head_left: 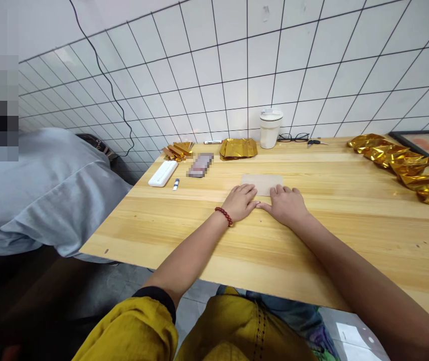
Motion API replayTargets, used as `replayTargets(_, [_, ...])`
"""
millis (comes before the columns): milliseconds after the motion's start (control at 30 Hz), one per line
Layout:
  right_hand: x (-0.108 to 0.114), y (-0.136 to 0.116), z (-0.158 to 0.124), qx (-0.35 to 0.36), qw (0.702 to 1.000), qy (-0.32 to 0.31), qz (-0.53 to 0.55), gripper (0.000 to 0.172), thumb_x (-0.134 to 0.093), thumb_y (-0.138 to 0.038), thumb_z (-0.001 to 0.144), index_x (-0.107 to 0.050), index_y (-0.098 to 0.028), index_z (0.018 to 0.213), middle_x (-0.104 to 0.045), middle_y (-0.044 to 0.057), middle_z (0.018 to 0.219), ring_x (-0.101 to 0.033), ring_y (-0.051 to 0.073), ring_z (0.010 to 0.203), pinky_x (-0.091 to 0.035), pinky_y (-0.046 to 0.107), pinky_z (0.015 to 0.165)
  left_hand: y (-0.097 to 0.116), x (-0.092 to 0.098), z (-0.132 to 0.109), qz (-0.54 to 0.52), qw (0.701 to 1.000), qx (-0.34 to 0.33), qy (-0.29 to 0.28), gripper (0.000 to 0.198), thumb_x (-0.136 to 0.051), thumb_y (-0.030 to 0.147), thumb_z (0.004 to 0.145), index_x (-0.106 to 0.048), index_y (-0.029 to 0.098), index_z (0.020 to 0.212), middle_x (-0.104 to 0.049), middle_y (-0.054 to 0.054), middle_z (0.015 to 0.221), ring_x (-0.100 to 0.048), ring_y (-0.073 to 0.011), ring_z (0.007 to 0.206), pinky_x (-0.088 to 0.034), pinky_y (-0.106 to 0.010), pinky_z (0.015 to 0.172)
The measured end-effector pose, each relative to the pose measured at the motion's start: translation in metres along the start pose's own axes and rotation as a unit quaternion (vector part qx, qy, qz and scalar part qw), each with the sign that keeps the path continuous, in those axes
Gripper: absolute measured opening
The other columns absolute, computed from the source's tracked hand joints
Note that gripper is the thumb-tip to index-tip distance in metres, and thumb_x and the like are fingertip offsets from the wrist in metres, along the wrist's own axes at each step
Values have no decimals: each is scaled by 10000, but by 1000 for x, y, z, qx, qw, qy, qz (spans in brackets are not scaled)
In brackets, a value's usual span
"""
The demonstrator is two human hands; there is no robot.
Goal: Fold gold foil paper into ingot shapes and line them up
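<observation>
My left hand (240,201) and my right hand (286,204) lie side by side on the wooden table (206,240), thumbs almost touching. Both rest on the near edge of a flat beige sheet (262,181) with rounded corners. The fingers of each hand are stretched forward and pressed flat on the sheet. A red bead bracelet (224,215) circles my left wrist. Neither hand holds anything.
At the back stand a white cup (270,128), glasses (293,137) and a gold foil pile (238,148). A row of gold foil bags (406,163) runs along the right. A white box (163,173) lies at left. A person in grey (37,190) sits at left.
</observation>
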State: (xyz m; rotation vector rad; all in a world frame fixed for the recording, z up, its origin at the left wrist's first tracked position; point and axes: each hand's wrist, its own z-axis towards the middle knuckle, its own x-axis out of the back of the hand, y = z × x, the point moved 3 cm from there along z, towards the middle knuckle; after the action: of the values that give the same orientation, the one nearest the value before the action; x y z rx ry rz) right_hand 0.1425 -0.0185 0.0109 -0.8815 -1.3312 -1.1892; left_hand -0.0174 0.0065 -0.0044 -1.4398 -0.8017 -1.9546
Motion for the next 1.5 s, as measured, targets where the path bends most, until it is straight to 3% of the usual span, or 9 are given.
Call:
replayTargets(267, [2, -2, -2, -46, 999, -24, -6, 819, -213, -708, 946, -582, -35, 1231, -630, 275, 1169, -587, 356, 1056, -318, 508, 947, 0, 0, -1, 0, 1000, -2, 6, 420, -476, 396, 985, -585, 158, 1314, -533, -133, 1446, -463, -266, 1359, -375, -436, 1141])
replayTargets(600, [3, -1, -2, -36, 999, -13, -7, 834, -218, -718, 938, -593, -24, 1210, -638, 275, 1146, -598, 354, 1037, -350, 462, 902, 0, 0, 0, -9, 1000, 5, -1, 421, -474, 385, 983, -566, 163, 1329, -517, -135, 1457, -442, -264, 1374, -363, -444, 1152])
replayTargets(833, [3, -2, -2, -35, 999, -11, -7, 837, -235, -714, 940, -582, -13, 1238, -639, 286, 1159, -600, 366, 1050, -364, 464, 894, 1, 3, 0, 5, 999, 45, -5, 491, -504, 438, 962, -537, 134, 1346, -488, -172, 1474, -416, -289, 1395, -339, -462, 1170])
replayTargets(967, [5, 0, -2, -31, 999, -4, -9, 810, -275, -703, 942, -596, -14, 1223, -650, 282, 1159, -612, 363, 1043, -340, 498, 952, 2, 3, 0, 16, 998, 54, -8, 491, -489, 450, 967, -532, 145, 1349, -496, -154, 1475, -422, -286, 1392, -337, -475, 1166])
replayTargets(1100, [6, 10, 1, -14, 1000, 8, -10, 760, -270, -662, 966, -628, -31, 1193, -699, 238, 1087, -648, 341, 976, -233, 561, 1066, 2, 3, -1, 17, 998, 55, -13, 513, -475, 487, 971, -520, 152, 1357, -482, -147, 1490, -420, -283, 1394, -330, -469, 1167])
replayTargets(1267, [-2, 18, 4, 24, 996, 84, 18, 694, -293, -587, 994, -539, -49, 1359, -560, 246, 1393, -529, 357, 1239, -208, 560, 1117, 2, 3, -1, 19, 998, 53, -14, 531, -463, 509, 974, -517, 145, 1357, -482, -148, 1489, -420, -287, 1393, -325, -464, 1170])
replayTargets(1500, [-16, 8, 6, 50, 998, 36, 24, 691, -282, -580, 1000, -514, -57, 1387, -511, 218, 1459, -473, 324, 1322, -251, 537, 1121, 1, 4, -2, 17, 998, 66, -17, 544, -483, 488, 965, -498, 152, 1392, -437, -159, 1523, -364, -302, 1431, -306, -488, 1181])
